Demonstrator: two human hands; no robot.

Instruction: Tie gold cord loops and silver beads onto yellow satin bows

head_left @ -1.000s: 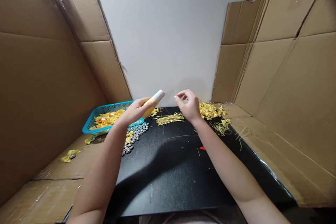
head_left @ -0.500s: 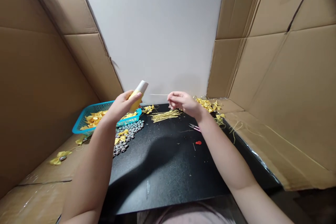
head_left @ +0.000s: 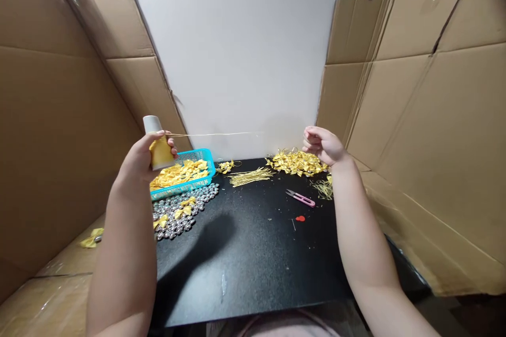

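Wrapped round a cone-shaped spool of yellow thread (head_left: pixel 161 152), my left hand (head_left: pixel 152 150) is up at the left, above the blue basket (head_left: pixel 211 160). A thin thread (head_left: pixel 213 135) runs from the spool toward my right hand (head_left: pixel 321 143), fading from sight partway. The fingers of my right hand are pinched together above the heap of yellow bows (head_left: pixel 298 162); its end of the thread is too fine to make out. Pink-handled snips (head_left: pixel 302 198) lie on the black table (head_left: pixel 256 263), below and left of my right hand.
Yellow bows fill the basket. Silvery beads (head_left: pixel 174 226) with a few bows lie before it. Gold ties (head_left: pixel 251 176) are in the middle back. A red piece (head_left: pixel 300 218) and a needle (head_left: pixel 293 225) lie near the snips. Cardboard walls (head_left: pixel 435 131) stand at both sides.
My hands have moved apart, the left one leftward with the spool, the right one rightward. A longer stretch of thread now shows between them, and the spool stands more upright.
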